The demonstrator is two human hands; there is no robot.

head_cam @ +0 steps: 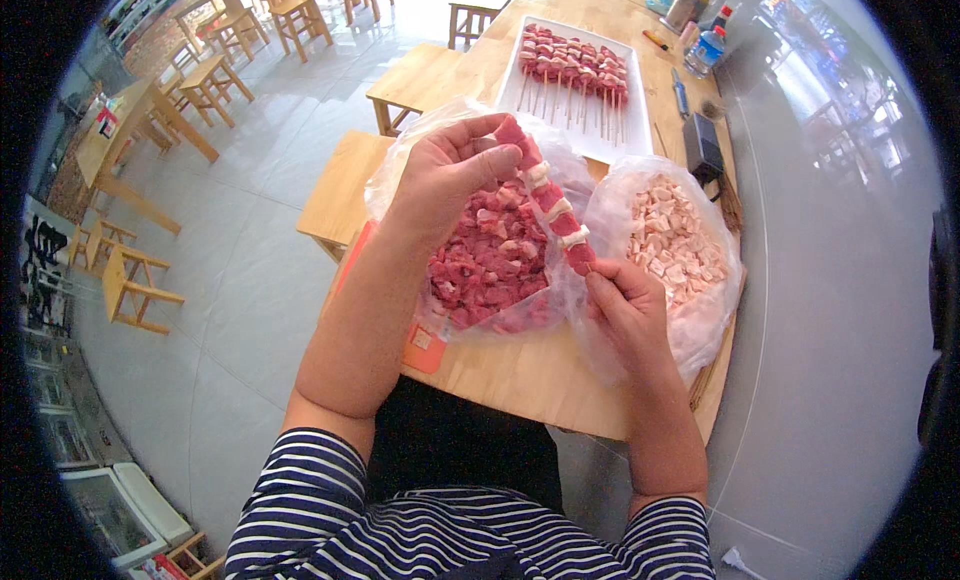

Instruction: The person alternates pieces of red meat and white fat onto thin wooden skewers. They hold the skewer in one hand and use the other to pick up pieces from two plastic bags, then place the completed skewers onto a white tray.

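A skewer of red meat and white fat pieces (550,198) slants between my hands above the table. My left hand (457,164) pinches the meat piece at its far end between thumb and fingers. Lower down, my right hand (630,299) grips the stick just below the last piece. Under the skewer lies an open clear plastic bag of raw red meat chunks (487,272), partly hidden by my left hand and forearm. To the right, a second plastic bag holds diced pale fat (675,242). Beyond the bags, a white tray (637,134) carries several finished-looking meat skewers (574,62).
The wooden table (525,385) has an orange board (424,351) under the meat bag. Along its right edge are a black box (703,146), a blue-handled knife (679,92), a plastic bottle (705,51) and a bundle of sticks (729,201). Wooden stools (349,179) stand left.
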